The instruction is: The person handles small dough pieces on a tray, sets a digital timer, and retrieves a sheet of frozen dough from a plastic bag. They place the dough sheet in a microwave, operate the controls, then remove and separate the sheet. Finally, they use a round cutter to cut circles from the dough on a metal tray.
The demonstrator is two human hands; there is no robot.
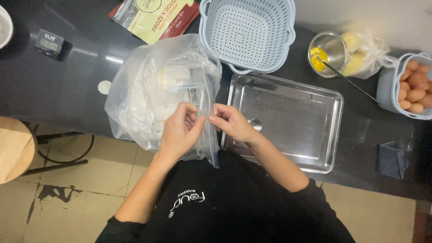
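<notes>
Clear, crinkled plastic: a large bag [157,90] lies at the near edge of the dark counter [67,85], just left of the steel tray [292,112], part of it hanging over the counter's edge. The film is thin and glossy, bunched in soft folds; pale, flat white pieces show dimly through it, kind not legible. Both hands meet at the bag's right side, beside the tray's left rim. Left hand [180,130]: fingers curled, thumb and fingertips pinching the bag's edge. Right hand [231,121]: likewise closed in a pinch on the same strip of film, fingertips close to those of the left.

The tray is rectangular, brushed metal, shallow with a rolled rim; one small round dimple or object sits on its floor near the right hand, cannot tell which. Behind the tray: a pale blue plastic colander [247,33], squarish, perforated all over. Right of the colander, beyond the tray's far right corner: a steel cup [326,51] with yellow liquid at the bottom and a thin utensil leaning out. Beside it a clear bag of yellow lumps [362,54]. Further right, a blue basket [391,87] of brown eggs [414,90]. Behind the large bag: a printed pouch [155,18] and a small digital timer [48,43]. Right of the tray, a folded dark cloth [392,157].
</notes>
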